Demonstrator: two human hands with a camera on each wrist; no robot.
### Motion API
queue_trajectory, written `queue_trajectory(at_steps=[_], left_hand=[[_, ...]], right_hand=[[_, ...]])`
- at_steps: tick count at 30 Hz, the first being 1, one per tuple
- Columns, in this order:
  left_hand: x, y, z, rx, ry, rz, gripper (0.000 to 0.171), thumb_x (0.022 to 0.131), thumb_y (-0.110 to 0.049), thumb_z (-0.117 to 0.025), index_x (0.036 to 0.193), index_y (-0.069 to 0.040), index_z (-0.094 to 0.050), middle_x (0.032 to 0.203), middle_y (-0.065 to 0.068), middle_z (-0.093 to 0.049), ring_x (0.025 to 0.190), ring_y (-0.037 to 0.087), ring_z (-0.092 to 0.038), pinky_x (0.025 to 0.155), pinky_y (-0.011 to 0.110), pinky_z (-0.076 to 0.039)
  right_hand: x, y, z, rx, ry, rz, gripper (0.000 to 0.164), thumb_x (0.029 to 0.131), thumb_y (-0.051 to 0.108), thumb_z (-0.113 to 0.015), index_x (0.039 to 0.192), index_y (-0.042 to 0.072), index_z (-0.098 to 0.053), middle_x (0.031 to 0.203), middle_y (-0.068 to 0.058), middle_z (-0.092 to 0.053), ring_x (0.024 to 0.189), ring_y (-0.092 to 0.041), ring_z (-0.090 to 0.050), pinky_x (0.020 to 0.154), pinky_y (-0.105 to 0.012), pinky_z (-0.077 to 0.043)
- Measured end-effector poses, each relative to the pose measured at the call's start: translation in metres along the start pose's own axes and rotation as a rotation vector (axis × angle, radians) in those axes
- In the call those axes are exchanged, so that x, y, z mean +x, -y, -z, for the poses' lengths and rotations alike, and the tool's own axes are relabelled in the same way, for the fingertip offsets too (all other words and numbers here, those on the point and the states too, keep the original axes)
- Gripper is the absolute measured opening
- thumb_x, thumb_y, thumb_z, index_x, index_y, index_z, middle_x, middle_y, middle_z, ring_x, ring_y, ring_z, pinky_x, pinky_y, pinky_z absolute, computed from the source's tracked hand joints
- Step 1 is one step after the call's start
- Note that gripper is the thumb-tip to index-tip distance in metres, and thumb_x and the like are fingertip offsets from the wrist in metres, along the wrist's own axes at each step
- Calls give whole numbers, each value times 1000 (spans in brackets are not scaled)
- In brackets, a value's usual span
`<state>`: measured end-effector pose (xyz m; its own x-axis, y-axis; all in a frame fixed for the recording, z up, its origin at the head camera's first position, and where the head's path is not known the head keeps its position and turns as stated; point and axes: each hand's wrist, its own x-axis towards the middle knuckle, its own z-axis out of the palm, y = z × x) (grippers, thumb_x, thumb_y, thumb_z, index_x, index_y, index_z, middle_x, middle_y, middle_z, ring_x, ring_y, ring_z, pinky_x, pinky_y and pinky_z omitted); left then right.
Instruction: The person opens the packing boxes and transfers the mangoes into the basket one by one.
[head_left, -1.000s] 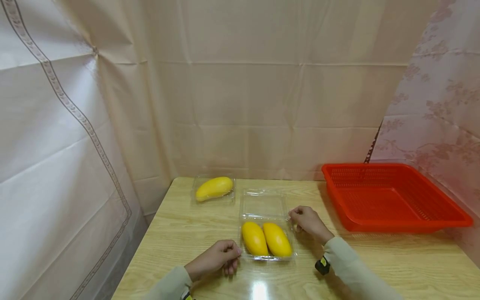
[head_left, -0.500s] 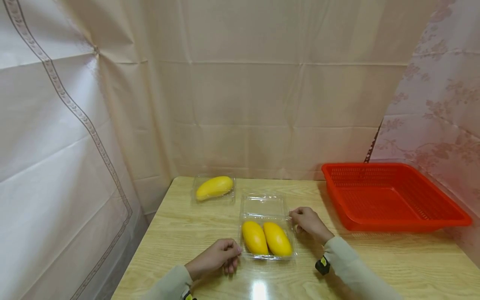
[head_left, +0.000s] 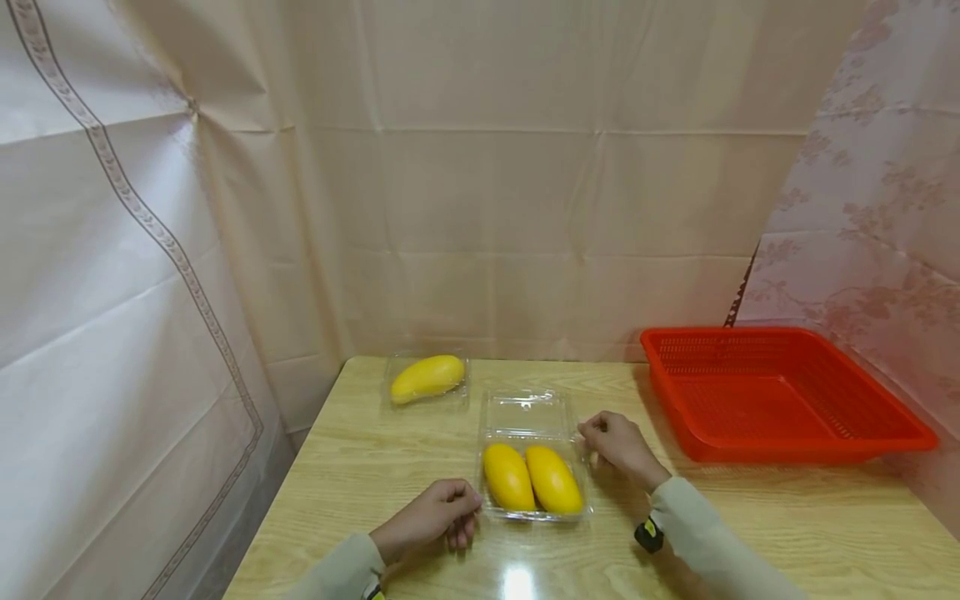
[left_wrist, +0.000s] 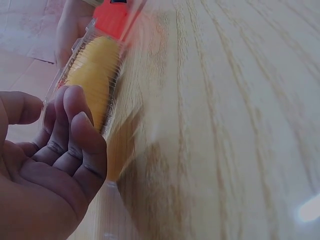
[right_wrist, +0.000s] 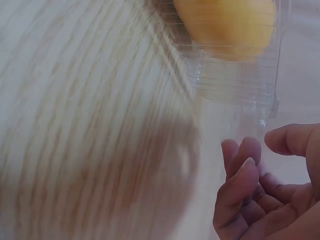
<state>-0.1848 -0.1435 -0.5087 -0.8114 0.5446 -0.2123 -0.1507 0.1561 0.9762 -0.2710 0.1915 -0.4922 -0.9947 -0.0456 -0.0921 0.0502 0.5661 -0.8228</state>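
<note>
In the head view, a clear plastic clamshell box (head_left: pixel 536 517) stands with its lid (head_left: pixel 525 414) folded back at the far side. Two yellow mangoes (head_left: pixel 508 477) lie side by side inside it. My left hand (head_left: pixel 437 517) pinches the box's near left corner between thumb and finger, the other fingers curled below. At the right edge, close to the hinge, my right hand (head_left: pixel 622 446) pinches the plastic rim. The right wrist view has the thumb and fingers of the right hand (right_wrist: pixel 270 190) right at the box's clear corner, one mango (right_wrist: pixel 230 27) showing through the wall.
Behind and to the left, another clear box (head_left: pixel 462 400) holds one yellow mango (head_left: pixel 427 379). A red perforated plastic basket (head_left: pixel 675 417) stands on the right of the wooden table (head_left: pixel 352 450). Pale cloth (head_left: pixel 480 192) hangs around the back and sides.
The lid's far edge has shifted a little closer to the hinge. Both hands keep their places at the box, and the mangoes stay put.
</note>
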Motion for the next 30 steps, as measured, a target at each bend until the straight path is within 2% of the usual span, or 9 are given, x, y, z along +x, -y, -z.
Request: queue_trajectory(at_steps=[6,12,16,23,30], left_hand=[[1,0,0,-5,0,-3,31,109,-22,-54,105,9,-60,76,4,-64,61,11,-59,54,22,-48],[1,0,-1,-7,-3,-5,31,109,-21,-53,104,9,-60,77,5,-64,61,11,-59,54,23,-48],[1,0,-1,-3,-5,-4,31,109,-20,-53,104,10,-60,76,5,-64,61,11,-59,54,23,-48],[0,-2,-1,0,-2,-4,31,109,-20,-53,105,10,-59,76,5,-63,60,11,-59,54,22,-48],[0,-2,-1,4,4,-8,32,109,-21,-53,106,10,-59,76,4,-63,60,10,-59,53,22,-48]], right_hand=[[-6,6,5,-182,-86,139,19,99,23,-68,101,3,-70,84,-4,-66,67,-17,-56,60,-32,-47],[-13,15,5,-268,-108,235,15,97,22,-71,95,7,-72,85,-1,-69,74,-16,-59,68,-33,-50],[-19,20,3,-312,-106,261,14,96,22,-72,93,8,-73,84,1,-68,75,-15,-59,71,-34,-51],[-27,28,0,-352,-113,263,13,94,21,-74,92,9,-73,83,1,-67,73,-15,-56,67,-32,-49],[-35,33,-2,-392,-116,313,16,93,25,-78,95,10,-75,90,-2,-69,80,-20,-61,73,-37,-52]])
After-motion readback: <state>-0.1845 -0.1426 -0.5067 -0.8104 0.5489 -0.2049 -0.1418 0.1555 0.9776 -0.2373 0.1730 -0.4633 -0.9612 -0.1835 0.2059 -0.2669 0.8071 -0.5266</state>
